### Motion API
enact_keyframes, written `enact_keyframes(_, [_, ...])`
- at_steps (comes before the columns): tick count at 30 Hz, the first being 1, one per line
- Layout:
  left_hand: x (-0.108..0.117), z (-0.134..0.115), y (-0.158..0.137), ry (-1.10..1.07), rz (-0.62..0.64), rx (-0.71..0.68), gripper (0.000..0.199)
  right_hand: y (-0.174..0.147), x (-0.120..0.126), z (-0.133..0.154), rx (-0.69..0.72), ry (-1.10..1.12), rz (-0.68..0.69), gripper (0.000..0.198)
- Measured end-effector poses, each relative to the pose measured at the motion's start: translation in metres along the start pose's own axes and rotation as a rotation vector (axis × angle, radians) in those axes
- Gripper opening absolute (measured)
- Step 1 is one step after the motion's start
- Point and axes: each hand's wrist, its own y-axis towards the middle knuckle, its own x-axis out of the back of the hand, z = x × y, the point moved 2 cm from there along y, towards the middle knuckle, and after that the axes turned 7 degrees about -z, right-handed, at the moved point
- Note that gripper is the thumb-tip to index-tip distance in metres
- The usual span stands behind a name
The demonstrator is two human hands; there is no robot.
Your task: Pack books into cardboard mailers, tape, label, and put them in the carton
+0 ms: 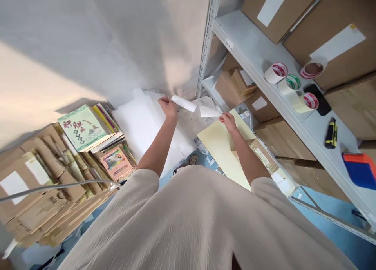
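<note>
A white paper strip (184, 103) stretches between my two hands, with a bend or twist near its middle. My left hand (168, 106) is closed on the strip's left end, in front of a pile of white sheeting (138, 121). At the other end, my right hand (228, 122) pinches the strip above a pale yellow tabletop (216, 135). Near my right forearm lies a small cardboard box (264, 154), partly covered by the arm. Whether the strip carries print cannot be made out.
Grey shelving (246, 38) on the right holds cartons, tape rolls (290, 83), a black phone-like object (319, 99) and a yellow-black cutter (331, 133). Books (84, 127) and flattened cardboard (38, 176) are stacked left. A grey cable (58, 186) crosses them.
</note>
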Motion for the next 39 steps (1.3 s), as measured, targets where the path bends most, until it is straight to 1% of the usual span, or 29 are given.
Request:
enact_keyframes(3, [0.012,-0.006,0.001,-0.027,-0.139,0.050,0.030,0.008,-0.023,0.002,0.033,-0.073,0.060,0.024])
enact_keyframes(7, [0.013,-0.002,-0.008,-0.040,-0.106,0.062,0.028,0.017,-0.059,0.014,0.109,-0.151,0.161,0.020])
enact_keyframes(10, [0.007,0.009,-0.014,-0.035,-0.024,0.068,0.033,0.022,-0.084,0.029,0.200,-0.156,0.225,0.018])
enact_keyframes(11, [0.005,0.013,-0.016,-0.034,0.013,0.065,0.034,0.022,-0.091,0.034,0.240,-0.149,0.257,0.025])
enact_keyframes(14, [-0.004,0.024,-0.021,-0.044,0.093,0.065,0.036,0.021,-0.104,0.043,0.310,-0.138,0.369,0.063])
enact_keyframes(16, [-0.010,0.030,-0.024,-0.057,0.111,0.081,0.035,0.016,-0.107,0.043,0.291,-0.133,0.433,0.080])
enact_keyframes(19, [-0.020,0.037,-0.030,-0.078,0.135,0.104,0.035,0.003,-0.104,0.036,0.259,-0.115,0.494,0.097])
enact_keyframes(21, [-0.026,0.040,-0.035,-0.092,0.157,0.123,0.035,-0.006,-0.099,0.031,0.266,-0.121,0.478,0.105])
enact_keyframes(22, [-0.030,0.041,-0.038,-0.099,0.169,0.137,0.034,-0.009,-0.096,0.029,0.275,-0.126,0.446,0.106])
enact_keyframes(24, [-0.037,0.042,-0.046,-0.110,0.200,0.169,0.033,-0.015,-0.088,0.027,0.295,-0.132,0.344,0.100])
enact_keyframes(25, [-0.041,0.042,-0.050,-0.111,0.214,0.185,0.031,-0.016,-0.082,0.026,0.305,-0.129,0.280,0.091])
enact_keyframes(27, [-0.048,0.041,-0.058,-0.110,0.238,0.215,0.027,-0.018,-0.069,0.026,0.330,-0.122,0.156,0.063])
enact_keyframes(29, [-0.055,0.042,-0.066,-0.102,0.264,0.238,0.020,-0.020,-0.051,0.025,0.348,-0.126,0.061,0.037])
enact_keyframes(30, [-0.058,0.042,-0.070,-0.083,0.280,0.239,0.017,-0.022,-0.041,0.024,0.351,-0.135,0.023,0.030])
enact_keyframes(32, [-0.067,0.044,-0.078,-0.016,0.307,0.203,0.012,-0.027,-0.017,0.021,0.333,-0.160,-0.050,0.025])
enact_keyframes(35, [-0.086,0.050,-0.095,0.052,0.341,0.072,0.019,-0.040,0.024,0.015,0.287,-0.172,-0.154,0.025])
enact_keyframes(37, [-0.104,0.054,-0.113,0.050,0.424,0.005,0.029,-0.051,0.053,0.007,0.249,-0.154,-0.201,0.028])
enact_keyframes(39, [-0.123,0.059,-0.136,0.057,0.558,-0.017,0.036,-0.063,0.084,-0.003,0.197,-0.122,-0.250,0.032])
